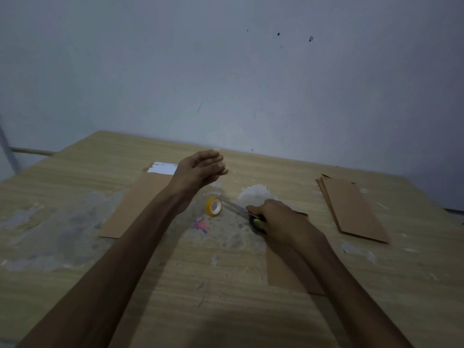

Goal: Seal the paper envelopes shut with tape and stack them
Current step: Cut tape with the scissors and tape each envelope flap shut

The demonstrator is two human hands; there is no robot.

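Note:
A yellow tape roll stands on edge at the middle of the wooden table. My right hand grips the black and yellow handles of scissors, whose blades lie flat and point toward the roll. My left hand hovers above the table behind the roll, fingers loosely curled, holding nothing that I can see. A brown envelope with a white sheet at its far end lies to the left, partly under my left forearm. Another brown envelope lies under my right forearm. A stack of brown envelopes rests at the right.
The tabletop has grey worn patches and white scraps of residue, with a small pink and blue mark near the roll. A pale wall runs directly behind the table's far edge.

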